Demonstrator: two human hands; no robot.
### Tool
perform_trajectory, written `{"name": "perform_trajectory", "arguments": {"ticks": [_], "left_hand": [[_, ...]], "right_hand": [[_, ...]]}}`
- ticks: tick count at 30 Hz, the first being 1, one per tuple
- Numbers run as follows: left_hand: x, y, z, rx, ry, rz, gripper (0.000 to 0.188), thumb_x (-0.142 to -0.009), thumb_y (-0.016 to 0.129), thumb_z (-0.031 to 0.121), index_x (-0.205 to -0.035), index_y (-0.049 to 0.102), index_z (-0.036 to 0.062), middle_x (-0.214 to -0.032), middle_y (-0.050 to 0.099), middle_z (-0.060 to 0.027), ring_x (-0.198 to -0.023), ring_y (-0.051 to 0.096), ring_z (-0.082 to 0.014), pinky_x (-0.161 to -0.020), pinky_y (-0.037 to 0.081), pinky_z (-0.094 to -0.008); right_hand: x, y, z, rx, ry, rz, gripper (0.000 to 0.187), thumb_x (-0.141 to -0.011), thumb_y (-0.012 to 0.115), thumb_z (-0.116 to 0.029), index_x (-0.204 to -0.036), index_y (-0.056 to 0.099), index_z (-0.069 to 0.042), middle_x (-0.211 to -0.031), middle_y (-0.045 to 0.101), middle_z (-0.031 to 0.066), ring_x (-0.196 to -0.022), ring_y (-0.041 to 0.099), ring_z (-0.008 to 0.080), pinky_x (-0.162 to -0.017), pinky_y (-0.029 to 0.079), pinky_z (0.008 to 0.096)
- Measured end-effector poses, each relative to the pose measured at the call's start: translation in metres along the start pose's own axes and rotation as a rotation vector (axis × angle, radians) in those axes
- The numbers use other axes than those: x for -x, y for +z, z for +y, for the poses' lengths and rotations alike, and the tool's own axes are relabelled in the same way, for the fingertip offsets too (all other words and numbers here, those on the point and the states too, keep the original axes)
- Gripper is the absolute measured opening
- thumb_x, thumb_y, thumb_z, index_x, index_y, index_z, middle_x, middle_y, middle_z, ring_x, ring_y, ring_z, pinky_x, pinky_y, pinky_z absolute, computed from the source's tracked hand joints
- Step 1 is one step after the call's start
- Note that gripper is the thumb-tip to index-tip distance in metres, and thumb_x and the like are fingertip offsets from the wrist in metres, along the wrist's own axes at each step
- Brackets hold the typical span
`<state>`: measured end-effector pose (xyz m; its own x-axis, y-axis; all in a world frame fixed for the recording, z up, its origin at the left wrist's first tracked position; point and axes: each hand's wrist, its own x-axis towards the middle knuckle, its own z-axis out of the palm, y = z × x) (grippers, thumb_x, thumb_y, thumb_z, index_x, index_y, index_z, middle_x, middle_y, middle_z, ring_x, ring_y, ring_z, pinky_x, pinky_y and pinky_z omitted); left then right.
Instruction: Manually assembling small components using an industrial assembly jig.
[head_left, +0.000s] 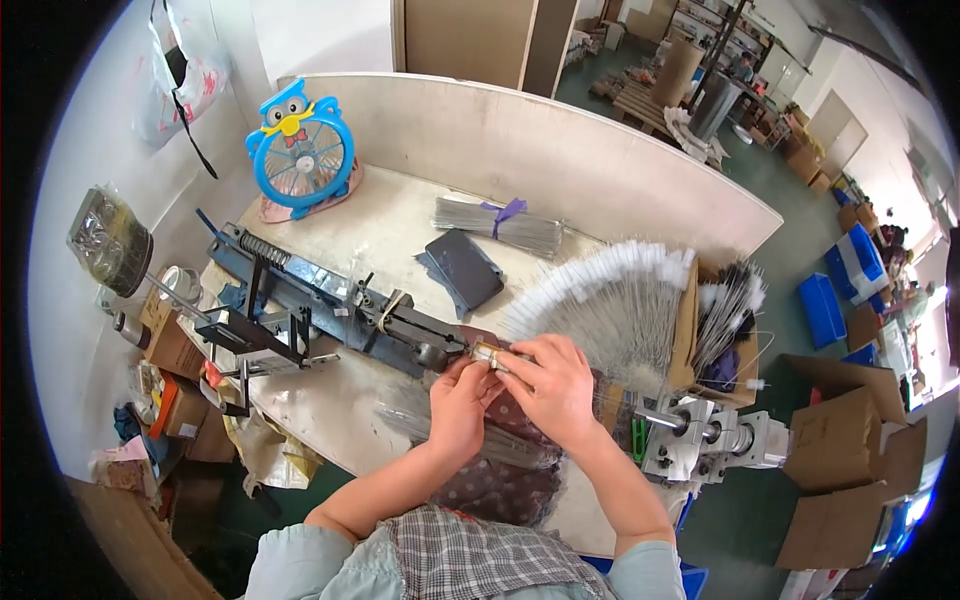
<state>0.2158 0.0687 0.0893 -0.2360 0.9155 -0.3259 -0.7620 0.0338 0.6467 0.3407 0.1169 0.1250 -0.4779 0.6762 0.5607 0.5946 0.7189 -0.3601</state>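
Note:
My left hand (pixel 458 405) and my right hand (pixel 552 388) come together at the right end of a long black metal bench fixture (pixel 330 295). Fingertips of both pinch around a small brass-coloured part (pixel 487 355) with a pale section, right beside the fixture's round end. Its exact kind is too small to tell, and the fingers partly cover it. Under my hands lies a brown dotted cloth (pixel 500 490) with thin wires (pixel 520 445) on it. Just beyond my right hand, a wide fan of thin wire-stemmed brushes with white tips (pixel 610 305) is spread out.
A wire bundle tied in purple (pixel 500 222) and a dark flat block (pixel 465 270) lie behind the fixture. A blue owl-shaped fan (pixel 303 160) stands at the back left. A metal shaft machine (pixel 710 435) is at right, near cardboard boxes (pixel 835 440). A low partition (pixel 560 130) borders the table.

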Motion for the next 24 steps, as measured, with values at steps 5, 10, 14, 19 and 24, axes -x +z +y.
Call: {"name": "perform_trajectory", "arguments": {"ticks": [5,10,14,19,24], "left_hand": [[0.000,-0.002,-0.003,0.075,-0.018,-0.012,0.011,-0.090,0.053,0.010,-0.098,0.056,0.0037,-0.095,0.063,-0.0061,-0.088,0.062,-0.0158,-0.079,0.050,-0.0300],[0.003,-0.001,0.003,0.144,-0.043,0.020,0.009,-0.089,0.053,0.010,-0.095,0.057,0.0039,-0.095,0.063,-0.0056,-0.087,0.062,-0.0159,-0.078,0.049,-0.0304],[0.003,-0.002,0.001,0.078,-0.019,-0.023,0.008,-0.089,0.053,0.009,-0.094,0.056,0.0039,-0.092,0.062,-0.0040,-0.085,0.061,-0.0141,-0.077,0.049,-0.0299],[0.002,0.000,0.001,0.063,-0.022,-0.003,0.008,-0.090,0.053,0.008,-0.096,0.055,0.0039,-0.091,0.062,-0.0033,-0.084,0.061,-0.0127,-0.077,0.048,-0.0288],[0.003,0.004,0.002,0.035,-0.035,0.015,0.008,-0.090,0.054,0.008,-0.096,0.055,0.0040,-0.091,0.062,-0.0034,-0.084,0.061,-0.0124,-0.078,0.048,-0.0279]], "right_hand": [[-0.004,-0.004,-0.005,0.061,-0.032,-0.045,0.022,-0.069,0.072,-0.017,-0.091,0.069,-0.015,-0.094,0.061,-0.0017,-0.094,0.055,0.0198,-0.077,0.045,0.0354],[-0.007,0.000,-0.010,0.038,-0.021,-0.035,0.023,-0.068,0.073,-0.016,-0.090,0.070,-0.012,-0.094,0.063,0.0019,-0.093,0.056,0.0228,-0.078,0.045,0.0367],[-0.006,-0.001,-0.012,0.043,-0.007,-0.044,0.024,-0.067,0.073,-0.014,-0.091,0.070,-0.012,-0.094,0.063,0.0016,-0.092,0.057,0.0228,-0.078,0.045,0.0363],[-0.005,0.006,-0.011,0.069,-0.054,0.004,0.025,-0.068,0.071,-0.015,-0.092,0.068,-0.013,-0.095,0.062,-0.0011,-0.093,0.056,0.0191,-0.075,0.045,0.0346],[-0.003,0.006,-0.009,0.056,-0.052,0.054,0.026,-0.064,0.074,-0.012,-0.090,0.069,-0.010,-0.092,0.064,0.0001,-0.087,0.059,0.0212,-0.074,0.046,0.0345]]}}
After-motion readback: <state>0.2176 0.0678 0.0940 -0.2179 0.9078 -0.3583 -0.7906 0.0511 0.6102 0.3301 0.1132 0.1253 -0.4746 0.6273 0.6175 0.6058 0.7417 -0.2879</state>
